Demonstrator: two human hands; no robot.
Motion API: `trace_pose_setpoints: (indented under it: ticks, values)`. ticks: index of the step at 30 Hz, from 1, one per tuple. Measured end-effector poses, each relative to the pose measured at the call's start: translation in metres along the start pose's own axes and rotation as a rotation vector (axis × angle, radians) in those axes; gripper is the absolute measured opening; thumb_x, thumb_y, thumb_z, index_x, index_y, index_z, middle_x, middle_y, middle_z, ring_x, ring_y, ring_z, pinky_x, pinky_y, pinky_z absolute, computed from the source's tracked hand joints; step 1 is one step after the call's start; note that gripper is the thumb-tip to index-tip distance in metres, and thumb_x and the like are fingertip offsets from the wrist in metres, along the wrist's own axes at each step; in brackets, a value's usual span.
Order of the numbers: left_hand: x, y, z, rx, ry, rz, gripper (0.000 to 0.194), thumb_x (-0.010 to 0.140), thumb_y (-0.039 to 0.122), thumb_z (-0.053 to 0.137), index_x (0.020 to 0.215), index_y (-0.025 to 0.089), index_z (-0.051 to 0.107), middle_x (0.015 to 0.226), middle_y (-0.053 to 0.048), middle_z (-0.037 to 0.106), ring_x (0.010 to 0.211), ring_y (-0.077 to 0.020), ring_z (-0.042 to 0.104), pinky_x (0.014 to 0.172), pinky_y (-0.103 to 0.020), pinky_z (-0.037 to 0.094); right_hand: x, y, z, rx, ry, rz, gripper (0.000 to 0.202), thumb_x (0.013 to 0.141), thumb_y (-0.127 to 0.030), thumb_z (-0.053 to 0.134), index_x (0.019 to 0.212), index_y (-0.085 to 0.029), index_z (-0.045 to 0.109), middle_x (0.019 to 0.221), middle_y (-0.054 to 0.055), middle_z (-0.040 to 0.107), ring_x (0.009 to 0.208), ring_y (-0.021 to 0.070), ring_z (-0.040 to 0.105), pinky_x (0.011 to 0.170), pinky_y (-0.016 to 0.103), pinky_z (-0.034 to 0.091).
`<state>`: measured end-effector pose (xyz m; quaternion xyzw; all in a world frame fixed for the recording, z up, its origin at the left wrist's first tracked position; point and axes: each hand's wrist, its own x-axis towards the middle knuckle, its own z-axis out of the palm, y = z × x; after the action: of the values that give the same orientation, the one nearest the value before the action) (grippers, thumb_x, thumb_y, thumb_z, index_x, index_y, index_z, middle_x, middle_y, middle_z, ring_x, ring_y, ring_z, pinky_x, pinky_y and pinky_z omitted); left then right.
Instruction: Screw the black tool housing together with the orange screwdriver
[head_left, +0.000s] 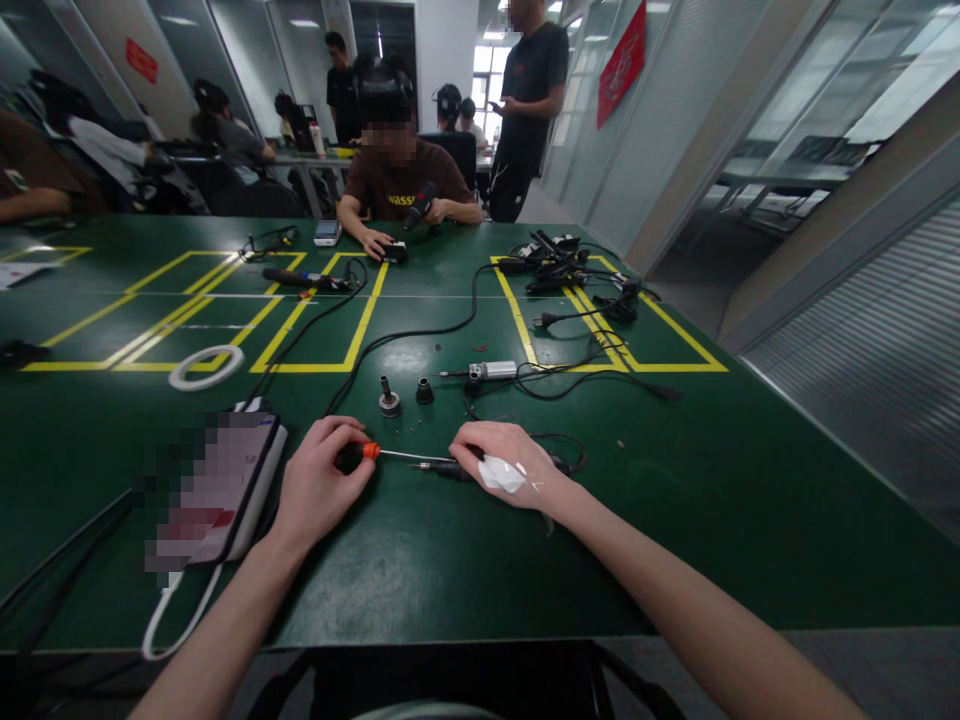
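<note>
My left hand is closed round the handle of a screwdriver, black with an orange collar. Its thin metal shaft runs right to the fingertips of my right hand, where the tip is hidden. That right hand, with a white dressing on its back, is closed over a black pen-like tool with a pointed metal tip, lying low over the green table. Beyond the hands stand a metal nozzle-like part and a small black conical part. Several tiny bits lie close by.
A silver tool with a cable lies farther off. Piled black cables and tools sit at the back right. At left are a phone, a white cable and a white ring. A person opposite holds a drill.
</note>
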<state>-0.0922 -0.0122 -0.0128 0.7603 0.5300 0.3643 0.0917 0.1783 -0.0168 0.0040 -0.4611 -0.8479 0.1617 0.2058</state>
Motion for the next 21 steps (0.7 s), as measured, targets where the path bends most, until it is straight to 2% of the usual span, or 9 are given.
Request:
trace_pose_setpoints:
  ticks: [12,17,21]
  values:
    - [0.0007,-0.0055,-0.001,0.037,-0.011,0.058,0.021,0.088,0.035,0.06,0.085,0.022,0.077,0.094,-0.007,0.072,0.089,-0.0233,0.069,0.082,-0.035,0.056,0.0008,-0.0002,-0.0004,0.019,-0.004,0.007,0.021,0.101,-0.021,0.059,0.082,-0.019,0.068,0.08,0.002,0.07,0.071,0.0153,0.062,0.069,0.026,0.039]
    - [0.0013,-0.0038,-0.0015,0.034,-0.045,0.054,0.021,0.089,0.035,0.059,0.085,0.022,0.075,0.095,-0.007,0.072,0.09,-0.0241,0.069,0.083,-0.036,0.056,0.0007,0.0,0.0009,-0.001,-0.008,0.015,0.021,0.102,-0.022,0.059,0.083,-0.019,0.068,0.082,0.003,0.071,0.074,0.0163,0.063,0.071,0.027,0.04]
    - [0.0009,-0.001,-0.0018,0.03,-0.089,0.02,0.017,0.085,0.032,0.059,0.094,0.023,0.07,0.093,-0.005,0.072,0.088,-0.0237,0.069,0.08,-0.035,0.055,0.0005,-0.0004,0.001,-0.003,-0.008,0.024,0.021,0.102,-0.023,0.059,0.084,-0.019,0.068,0.082,0.003,0.071,0.074,0.0162,0.063,0.071,0.027,0.04]
